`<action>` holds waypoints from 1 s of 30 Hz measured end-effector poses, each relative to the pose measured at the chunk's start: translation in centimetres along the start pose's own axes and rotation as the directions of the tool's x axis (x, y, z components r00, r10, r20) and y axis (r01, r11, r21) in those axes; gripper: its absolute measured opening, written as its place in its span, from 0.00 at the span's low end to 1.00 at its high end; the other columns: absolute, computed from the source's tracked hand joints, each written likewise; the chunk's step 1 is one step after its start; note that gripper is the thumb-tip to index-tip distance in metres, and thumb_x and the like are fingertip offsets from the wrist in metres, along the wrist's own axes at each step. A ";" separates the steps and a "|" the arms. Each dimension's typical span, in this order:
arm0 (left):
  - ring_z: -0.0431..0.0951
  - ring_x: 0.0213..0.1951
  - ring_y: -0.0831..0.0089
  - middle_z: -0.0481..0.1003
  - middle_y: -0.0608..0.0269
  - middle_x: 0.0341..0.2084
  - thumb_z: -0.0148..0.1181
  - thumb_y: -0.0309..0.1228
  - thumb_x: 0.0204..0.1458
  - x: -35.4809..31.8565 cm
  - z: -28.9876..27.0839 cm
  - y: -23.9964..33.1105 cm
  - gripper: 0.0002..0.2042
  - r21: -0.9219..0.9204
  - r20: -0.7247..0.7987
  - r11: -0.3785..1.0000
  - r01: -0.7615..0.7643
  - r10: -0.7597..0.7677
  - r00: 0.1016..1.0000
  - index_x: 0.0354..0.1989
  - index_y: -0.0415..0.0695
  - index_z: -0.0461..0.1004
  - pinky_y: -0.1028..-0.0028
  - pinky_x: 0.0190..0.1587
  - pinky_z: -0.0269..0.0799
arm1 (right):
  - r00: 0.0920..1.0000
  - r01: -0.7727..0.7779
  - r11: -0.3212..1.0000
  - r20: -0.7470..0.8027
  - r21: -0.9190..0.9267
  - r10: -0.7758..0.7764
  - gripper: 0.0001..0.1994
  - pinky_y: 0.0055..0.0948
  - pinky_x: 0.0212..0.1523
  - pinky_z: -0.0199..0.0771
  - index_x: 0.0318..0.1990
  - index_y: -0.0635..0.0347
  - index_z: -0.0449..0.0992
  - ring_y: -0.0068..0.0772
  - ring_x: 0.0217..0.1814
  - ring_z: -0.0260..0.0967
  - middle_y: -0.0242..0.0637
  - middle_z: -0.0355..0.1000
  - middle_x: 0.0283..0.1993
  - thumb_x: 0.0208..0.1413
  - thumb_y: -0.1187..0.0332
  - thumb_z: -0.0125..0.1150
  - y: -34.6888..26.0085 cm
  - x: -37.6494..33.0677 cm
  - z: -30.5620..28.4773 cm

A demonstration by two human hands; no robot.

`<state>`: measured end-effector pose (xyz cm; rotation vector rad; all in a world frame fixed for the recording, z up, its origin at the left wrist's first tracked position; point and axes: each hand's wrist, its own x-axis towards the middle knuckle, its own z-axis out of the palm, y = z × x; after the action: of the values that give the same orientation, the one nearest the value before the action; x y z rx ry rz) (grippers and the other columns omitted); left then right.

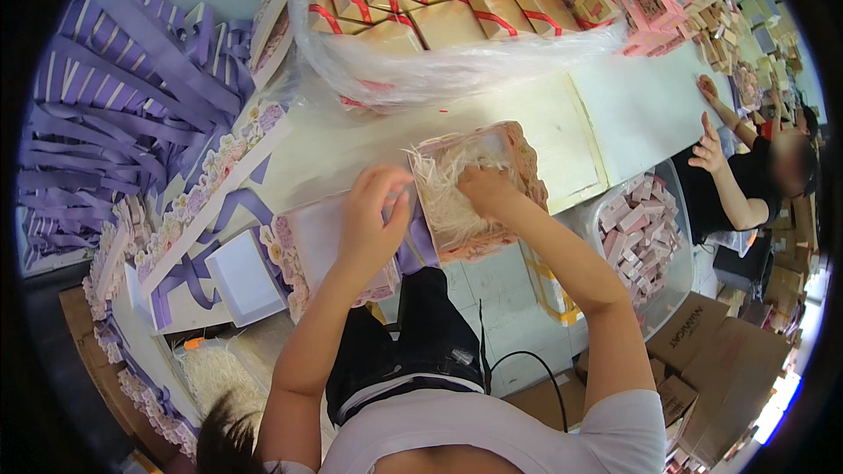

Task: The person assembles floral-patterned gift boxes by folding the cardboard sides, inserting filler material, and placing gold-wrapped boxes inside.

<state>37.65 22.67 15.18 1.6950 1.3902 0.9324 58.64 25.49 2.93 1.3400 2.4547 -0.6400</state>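
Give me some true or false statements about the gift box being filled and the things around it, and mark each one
1. The right hand is down in the shredded paper inside the open gift box. True.
2. The left hand holds scissors. False: no scissors show; it rests at the box's left edge.
3. Purple ribbons lie piled at the left. True.
4. The tan boxes with red ribbons sit on the floor. False: they lie in clear plastic at the table's far side.

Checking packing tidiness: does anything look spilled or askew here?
Pale shredded paper filler spills over the left rim of the floral gift box near the left hand; the right hand presses into it. Nothing looks damaged.
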 end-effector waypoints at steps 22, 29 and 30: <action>0.70 0.31 0.75 0.66 0.58 0.37 0.43 0.12 0.39 -14.3 -11.1 -6.5 0.14 -0.112 -0.401 0.976 0.187 -0.217 0.890 0.34 0.39 0.68 0.81 0.30 0.66 | 0.954 0.176 0.984 0.248 -0.018 -0.166 0.19 0.38 0.45 0.64 0.40 0.60 0.69 0.49 0.48 0.62 0.50 0.66 0.41 0.35 0.73 0.58 -0.8 -0.8 0.3; 0.71 0.32 0.75 0.66 0.60 0.40 0.50 0.17 0.41 -21.2 -20.8 -6.5 0.13 0.012 -0.619 0.971 0.237 -0.179 0.765 0.37 0.43 0.70 0.80 0.33 0.68 | 0.810 0.275 0.954 0.564 -0.119 -0.163 0.28 0.37 0.47 0.64 0.52 0.46 0.62 0.45 0.48 0.64 0.47 0.67 0.46 0.39 0.60 0.60 -0.4 1.3 -3.8; 0.71 0.32 0.75 0.66 0.59 0.41 0.50 0.17 0.41 -22.4 -22.7 -6.9 0.13 0.016 -0.639 0.967 0.255 -0.186 0.746 0.37 0.43 0.71 0.79 0.33 0.68 | 0.779 0.246 0.962 0.615 -0.119 -0.123 0.28 0.37 0.47 0.64 0.54 0.45 0.62 0.45 0.48 0.64 0.47 0.67 0.46 0.40 0.59 0.59 -1.1 1.1 -6.5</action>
<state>11.25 3.69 17.79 1.2745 2.0619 1.3890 56.95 29.06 8.30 0.6704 2.0530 -0.7163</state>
